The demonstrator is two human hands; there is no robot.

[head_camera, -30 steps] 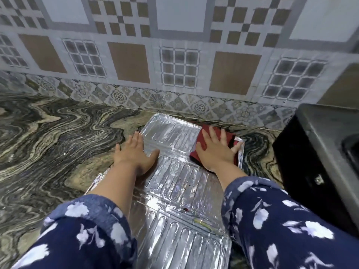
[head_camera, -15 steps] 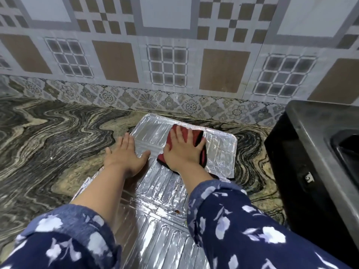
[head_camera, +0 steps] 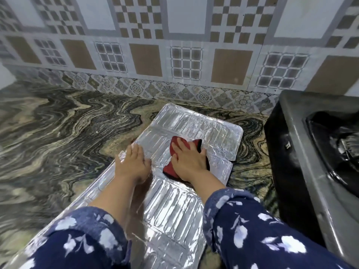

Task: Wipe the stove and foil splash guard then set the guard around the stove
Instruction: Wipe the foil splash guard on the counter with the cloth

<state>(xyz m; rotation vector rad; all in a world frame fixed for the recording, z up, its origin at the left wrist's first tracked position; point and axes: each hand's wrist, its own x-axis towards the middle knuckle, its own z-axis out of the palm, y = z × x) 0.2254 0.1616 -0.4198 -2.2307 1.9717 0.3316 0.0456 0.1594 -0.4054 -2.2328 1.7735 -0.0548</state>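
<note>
Nearest me, my two floral sleeves [head_camera: 252, 226] frame the foil splash guard [head_camera: 174, 206], which lies flat on the marbled counter [head_camera: 58, 133], running from under my forearms out toward the tiled wall [head_camera: 174, 55]. My left hand [head_camera: 132, 164] rests flat and spread on the guard's left edge, fingers apart, gripping nothing, pinning the sheet. Just beyond, my right hand [head_camera: 188, 160] presses a red cloth [head_camera: 171, 167] onto the middle panel, palm down over it, not closed around it. The far panel is bare and looks clean, though blur hides fine spots. The black stove [head_camera: 310, 162] sits to the right, well apart from the guard. My worry is the thin foil: if I push hard across a fold line it could crease or tear, and if the left hand lifts, the sheet may slide under the cloth toward the wall
</note>
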